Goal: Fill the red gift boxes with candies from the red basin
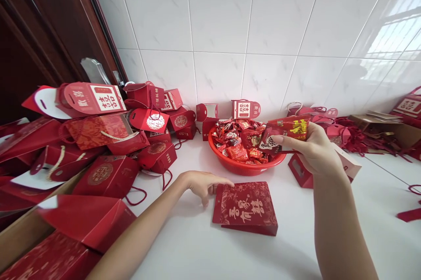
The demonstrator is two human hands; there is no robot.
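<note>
My right hand [312, 144] grips a red snack packet [283, 133] with a yellow patch, over the right side of a red plastic basin [246, 168]. Wrapped sweets [237, 140] in red and dark wrappers fill the basin. In front of it, a dark red gift box [250, 207] with gold characters lies on its side on the white tabletop. My left hand [200, 186] is at the box's left end, one finger stretched over its far edge and the thumb hanging apart from it. The box's inside is hidden.
Many red gift boxes [105, 175] with cord handles are heaped at the left, some in a carton. A pale-sided box [347, 164] stands behind my right wrist. Red tassels [355, 133] and an open carton [378, 124] lie at the right. A tiled wall [220, 74] backs the table.
</note>
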